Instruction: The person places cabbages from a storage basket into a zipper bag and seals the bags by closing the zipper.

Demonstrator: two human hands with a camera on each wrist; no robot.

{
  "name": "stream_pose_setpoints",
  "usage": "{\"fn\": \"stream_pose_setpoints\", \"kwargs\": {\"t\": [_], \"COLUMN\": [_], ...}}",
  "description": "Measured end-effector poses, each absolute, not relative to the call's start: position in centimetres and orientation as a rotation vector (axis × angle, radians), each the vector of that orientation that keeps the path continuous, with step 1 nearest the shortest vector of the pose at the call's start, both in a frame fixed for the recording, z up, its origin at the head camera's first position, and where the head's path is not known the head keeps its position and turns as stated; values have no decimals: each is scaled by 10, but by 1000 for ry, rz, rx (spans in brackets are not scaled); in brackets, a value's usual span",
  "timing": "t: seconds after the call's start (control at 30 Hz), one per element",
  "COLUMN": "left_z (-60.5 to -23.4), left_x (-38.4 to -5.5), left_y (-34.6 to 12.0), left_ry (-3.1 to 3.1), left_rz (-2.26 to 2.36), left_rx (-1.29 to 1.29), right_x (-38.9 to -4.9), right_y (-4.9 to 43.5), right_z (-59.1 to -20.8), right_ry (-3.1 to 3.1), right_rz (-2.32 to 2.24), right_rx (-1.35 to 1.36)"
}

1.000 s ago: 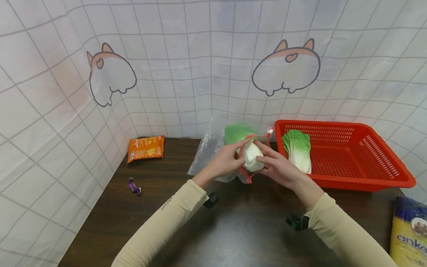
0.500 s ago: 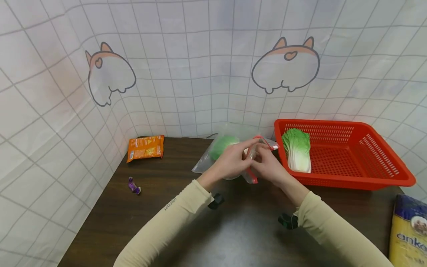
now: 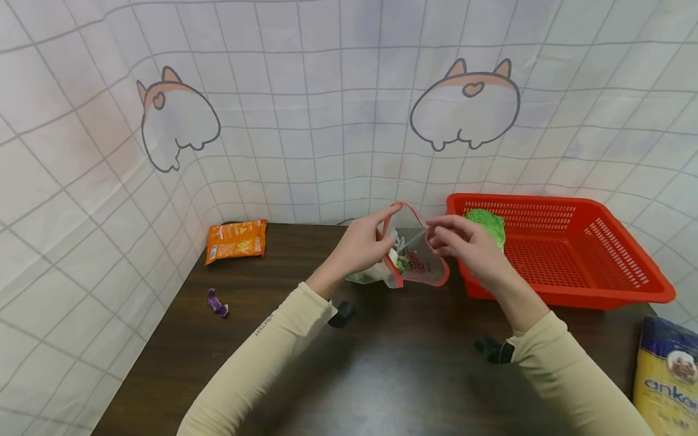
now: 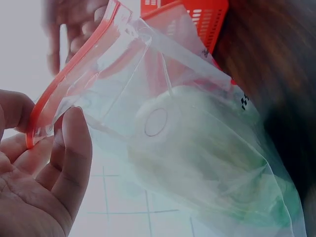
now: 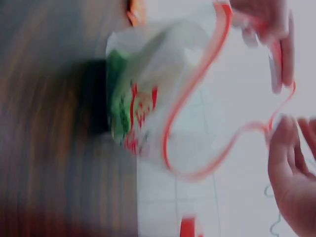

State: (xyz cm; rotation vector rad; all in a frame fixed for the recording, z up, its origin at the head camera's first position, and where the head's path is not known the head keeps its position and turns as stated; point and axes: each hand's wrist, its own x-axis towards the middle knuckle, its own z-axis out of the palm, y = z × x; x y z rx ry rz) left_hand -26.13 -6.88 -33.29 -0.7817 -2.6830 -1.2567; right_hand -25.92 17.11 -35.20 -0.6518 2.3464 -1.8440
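A clear zip bag (image 3: pixel 420 266) with a red edge stands with its mouth spread wide at the back middle of the table. Inside it lies a cabbage (image 4: pixel 197 143), its round white base toward the mouth and its green leaves deeper in. My left hand (image 3: pixel 362 242) pinches the red edge on the left side, thumb inside the mouth and fingers outside in the left wrist view. On the opposite side my right hand (image 3: pixel 474 251) pinches the edge at its fingertips, where the red line bends to a corner in the blurred right wrist view.
A red plastic basket (image 3: pixel 567 295) stands right of the bag, with a napa cabbage (image 3: pixel 491 224) at its left end. An orange snack packet (image 3: pixel 236 240) and a purple-wrapped candy (image 3: pixel 217 303) lie at left. A yellow-and-blue packet (image 3: pixel 668 369) is at the right edge.
Both hands held the white cabbage end at the bag's mouth, then came together there. The cabbage is now inside; my right hand has drawn away to the right and the mouth has widened.
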Motion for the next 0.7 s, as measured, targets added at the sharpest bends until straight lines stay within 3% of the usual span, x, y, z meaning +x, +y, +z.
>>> {"fn": "stream_pose_setpoints", "kwargs": {"t": [0.27, 0.7], "left_z": [-331, -324], "left_x": [-261, -261], "left_y": [-72, -77], "left_ry": [-2672, -2757], "left_rz": [-1272, -1230], "left_rx": [-800, -875], "right_x": [-273, -281], "right_y": [191, 186], "right_z": [-358, -352], "right_ry": [2180, 2221], "right_rz": [-2011, -1881], "right_rx": [-304, -384]}}
